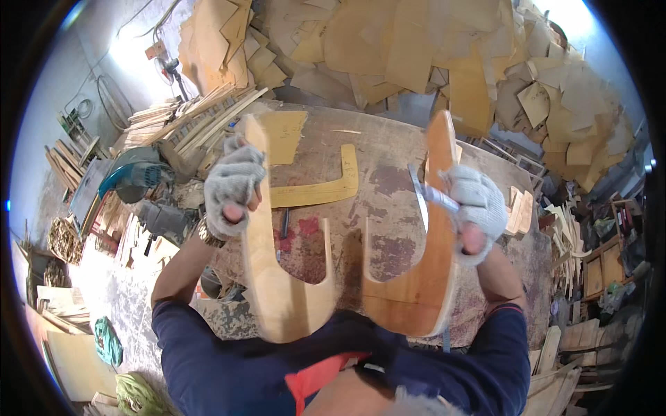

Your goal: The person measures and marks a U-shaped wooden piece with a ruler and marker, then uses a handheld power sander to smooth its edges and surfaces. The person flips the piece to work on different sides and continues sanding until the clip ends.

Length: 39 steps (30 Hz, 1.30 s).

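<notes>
My left hand [236,187], in a grey knit glove with bare fingertips, grips the long arm of a pale J-shaped wooden board [291,308]. In a matching glove, my right hand [479,211] grips the long arm of a browner J-shaped board [415,298]. A whitish marker pen [441,199] also sticks out from the fingers of this hand. Both boards stand upright side by side, rounded ends toward me and short prongs facing each other, apart. Beyond them a yellow L-shaped card template [316,193] lies on the worn worktable [388,163].
A dark slim tool [284,223] and a thin metal strip [418,194] lie on the table. At left sit a teal power tool [135,173] and stacked wood strips [208,121]. Card templates [416,41] cover the far wall. Small wood blocks [519,210] lie at right.
</notes>
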{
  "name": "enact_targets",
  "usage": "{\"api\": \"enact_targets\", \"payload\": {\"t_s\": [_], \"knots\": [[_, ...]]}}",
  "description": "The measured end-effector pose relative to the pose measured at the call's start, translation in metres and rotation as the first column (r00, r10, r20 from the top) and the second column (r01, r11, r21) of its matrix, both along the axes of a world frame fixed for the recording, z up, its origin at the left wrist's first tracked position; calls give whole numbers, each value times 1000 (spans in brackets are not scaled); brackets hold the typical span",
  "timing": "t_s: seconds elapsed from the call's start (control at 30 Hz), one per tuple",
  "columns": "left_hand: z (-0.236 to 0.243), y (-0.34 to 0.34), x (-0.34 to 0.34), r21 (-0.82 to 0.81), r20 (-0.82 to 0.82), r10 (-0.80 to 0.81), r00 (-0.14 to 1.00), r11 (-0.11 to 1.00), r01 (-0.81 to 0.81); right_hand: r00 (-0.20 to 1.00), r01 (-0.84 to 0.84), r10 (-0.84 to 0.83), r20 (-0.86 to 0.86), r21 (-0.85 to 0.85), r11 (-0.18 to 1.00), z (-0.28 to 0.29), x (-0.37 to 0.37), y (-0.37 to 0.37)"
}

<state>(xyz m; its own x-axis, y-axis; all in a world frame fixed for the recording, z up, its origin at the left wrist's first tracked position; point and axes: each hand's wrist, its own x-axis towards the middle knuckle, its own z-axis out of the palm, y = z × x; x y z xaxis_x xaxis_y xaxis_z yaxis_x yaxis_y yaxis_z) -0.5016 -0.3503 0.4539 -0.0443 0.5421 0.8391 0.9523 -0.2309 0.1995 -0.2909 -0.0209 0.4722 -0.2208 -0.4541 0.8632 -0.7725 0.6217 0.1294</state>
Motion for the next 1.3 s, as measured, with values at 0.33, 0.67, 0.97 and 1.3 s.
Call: {"api": "enact_targets", "payload": {"t_s": [0.33, 0.67, 0.97, 1.3], "knots": [[-74, -118, -68, 108, 871, -60, 488, 992, -71, 797, 596, -471, 377, -617, 514, -74, 96, 122], [-101, -364, -4, -535, 844, 510, -168, 777, -331, 482, 844, -501, 719, -534, 45, -119, 326, 159], [-194, -379, 72, -577, 666, 701, -255, 268, -772, 319, 910, -428, 846, -400, -113, -158, 449, 128], [-229, -305, 76, -187, 893, 451, 16, 404, -895, 479, 687, -407, 778, -621, -378, -329, 395, 120]]}}
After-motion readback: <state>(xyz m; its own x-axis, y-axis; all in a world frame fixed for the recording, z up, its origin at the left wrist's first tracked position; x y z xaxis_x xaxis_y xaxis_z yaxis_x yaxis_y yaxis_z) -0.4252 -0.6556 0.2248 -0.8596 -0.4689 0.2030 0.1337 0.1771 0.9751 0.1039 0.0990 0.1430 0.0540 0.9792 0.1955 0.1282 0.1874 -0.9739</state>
